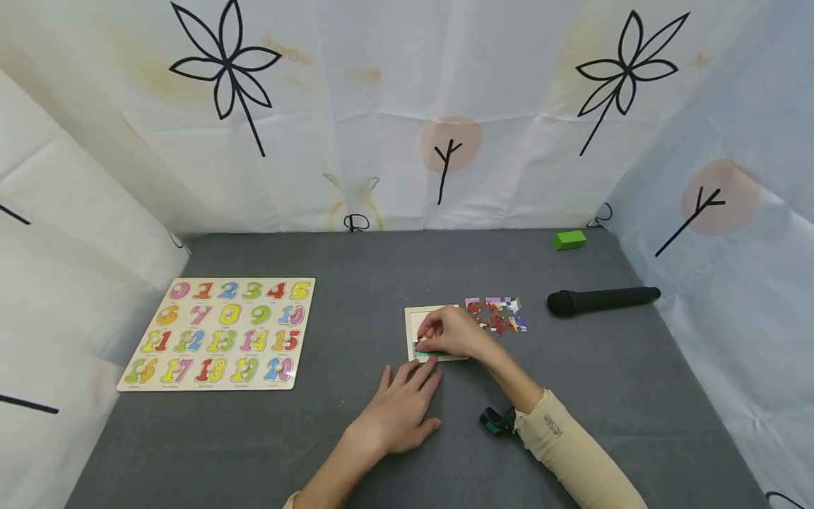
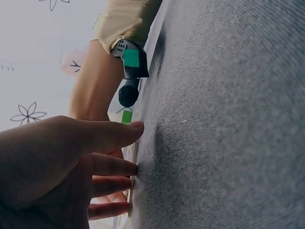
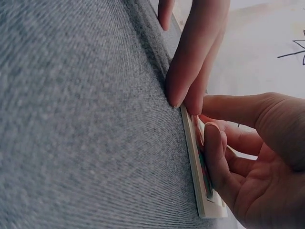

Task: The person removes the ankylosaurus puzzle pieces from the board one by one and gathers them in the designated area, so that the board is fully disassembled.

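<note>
A small square wooden puzzle board lies in the middle of the grey table, with teal picture pieces along its near side. Over it, my right hand pinches a small puzzle piece between thumb and fingers, low against the board; the hand hides much of the piece. My left hand lies palm down just in front, fingers spread and extended. Its fingertips are right at the board's near edge in the right wrist view. Right of the board is a group of loose colourful puzzle pieces.
A large number puzzle board lies on the left. Toward the right are a black microphone and a green block. A black device with a green patch is at the right wrist. White printed curtains enclose the table's back and sides.
</note>
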A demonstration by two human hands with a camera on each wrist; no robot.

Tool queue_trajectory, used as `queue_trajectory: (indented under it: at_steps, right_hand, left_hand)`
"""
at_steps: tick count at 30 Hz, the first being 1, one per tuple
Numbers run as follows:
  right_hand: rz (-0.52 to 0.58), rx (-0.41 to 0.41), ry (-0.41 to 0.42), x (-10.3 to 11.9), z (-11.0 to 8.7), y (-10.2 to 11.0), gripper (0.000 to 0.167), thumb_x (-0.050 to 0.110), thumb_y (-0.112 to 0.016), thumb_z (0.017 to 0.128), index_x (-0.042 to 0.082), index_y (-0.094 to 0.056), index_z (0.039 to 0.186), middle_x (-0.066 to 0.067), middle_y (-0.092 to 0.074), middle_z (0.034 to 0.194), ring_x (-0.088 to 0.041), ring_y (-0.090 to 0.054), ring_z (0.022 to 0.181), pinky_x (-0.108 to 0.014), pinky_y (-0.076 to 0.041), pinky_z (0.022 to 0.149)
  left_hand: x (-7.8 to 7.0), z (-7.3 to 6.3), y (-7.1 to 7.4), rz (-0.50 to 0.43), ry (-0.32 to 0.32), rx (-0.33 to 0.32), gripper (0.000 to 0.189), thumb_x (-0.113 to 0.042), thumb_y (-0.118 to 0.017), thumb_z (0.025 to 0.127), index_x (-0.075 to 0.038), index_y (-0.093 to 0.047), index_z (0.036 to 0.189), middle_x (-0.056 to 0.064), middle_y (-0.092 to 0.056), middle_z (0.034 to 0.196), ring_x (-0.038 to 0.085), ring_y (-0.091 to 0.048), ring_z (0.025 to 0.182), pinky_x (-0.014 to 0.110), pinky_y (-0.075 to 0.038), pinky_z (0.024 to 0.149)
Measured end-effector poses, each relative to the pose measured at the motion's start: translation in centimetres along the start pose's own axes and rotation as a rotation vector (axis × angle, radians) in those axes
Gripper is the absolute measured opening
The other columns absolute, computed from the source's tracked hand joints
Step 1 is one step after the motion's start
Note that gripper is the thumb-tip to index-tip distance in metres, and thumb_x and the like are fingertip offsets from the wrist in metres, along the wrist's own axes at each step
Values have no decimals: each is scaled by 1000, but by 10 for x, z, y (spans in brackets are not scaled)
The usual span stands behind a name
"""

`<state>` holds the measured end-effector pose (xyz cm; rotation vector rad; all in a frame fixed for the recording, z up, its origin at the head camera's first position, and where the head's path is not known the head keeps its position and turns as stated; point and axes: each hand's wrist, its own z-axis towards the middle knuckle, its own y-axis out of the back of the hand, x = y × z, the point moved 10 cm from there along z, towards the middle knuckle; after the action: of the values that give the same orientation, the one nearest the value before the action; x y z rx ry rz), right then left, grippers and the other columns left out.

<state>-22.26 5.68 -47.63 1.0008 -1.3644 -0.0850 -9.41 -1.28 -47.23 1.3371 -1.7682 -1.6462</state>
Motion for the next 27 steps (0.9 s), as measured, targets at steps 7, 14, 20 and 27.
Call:
queue_trajectory:
  at_steps: [7,14,20,27]
  right_hand:
    - [-15,8,2,1,0,-2,16,18,-87,91,6,-78,95,-3,-70,81,-4,-55,67,-20,-47,65]
    - [-53,8,45,6,-3,-3,16,17,-86,91,6,-76,98,-4,-74,85,-2,-60,71,-20,-51,67]
    - [-15,19,40,5,-3,-4,19,16,-87,90,6,-74,99,-4,-75,87,-3,-63,73,-20,-52,68]
    - [113,42,49,-1,-4,-7,16,11,-82,96,4,-71,105,-8,-74,90,-5,-63,74,-20,-52,69]
  left_hand:
    - [-1,2,1,-2,21,-18,73,-44,-76,101,-15,-50,162,3,-35,179,30,-38,160,75,-39,122]
    - [-3,3,1,11,33,-39,74,-43,-77,100,-14,-49,162,1,-36,178,29,-40,158,75,-40,120]
    - [-2,4,-1,2,41,-24,75,-42,-76,101,-15,-47,164,1,-34,178,29,-38,160,75,-39,122]
    - [-3,2,0,-6,39,-31,74,-42,-76,101,-15,-47,164,1,-35,178,28,-38,160,75,-38,122]
